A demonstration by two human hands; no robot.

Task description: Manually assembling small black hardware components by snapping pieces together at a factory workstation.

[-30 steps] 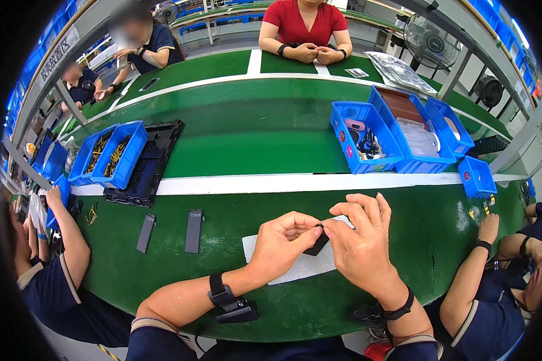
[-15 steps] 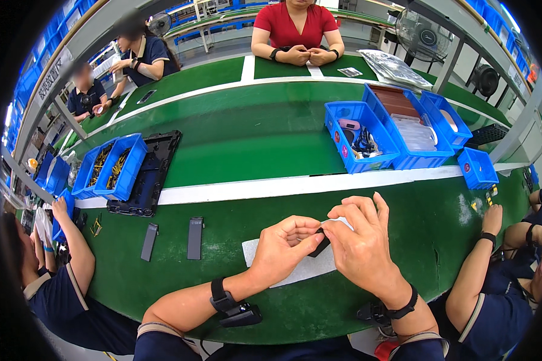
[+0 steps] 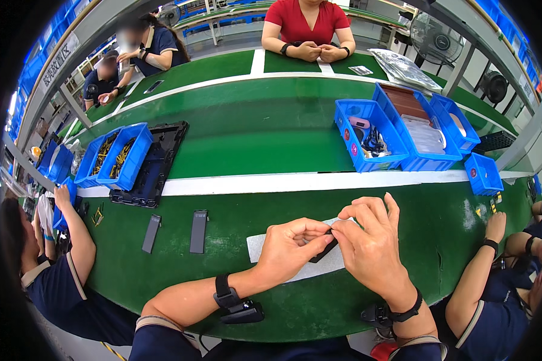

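Over a pale grey pad (image 3: 259, 246), my left hand (image 3: 288, 249) and my right hand (image 3: 368, 245) come together at a black flat block (image 3: 323, 250). Fingertips of both hands pinch at its upper end, and my hands cover much of it. Whether it is a battery like those nearby cannot be told. To the left of the pad, two slim dark grey battery packs lie apart on the green table: a narrower battery pack (image 3: 152, 234) and a wider battery pack (image 3: 199, 232), each with a small tab at its top.
Blue bins (image 3: 126, 157) of yellow-and-black parts stand by a black tray (image 3: 165, 150) at left. More blue bins (image 3: 373, 161) hold tools and clear plastic pieces at right. Co-workers' arms rest on the table at both sides. A person in red (image 3: 307, 27) sits opposite.
The whole view has shifted slightly. My hands stay together at the black block, with only small finger movement. At far left, the co-workers' heads and hands have moved.
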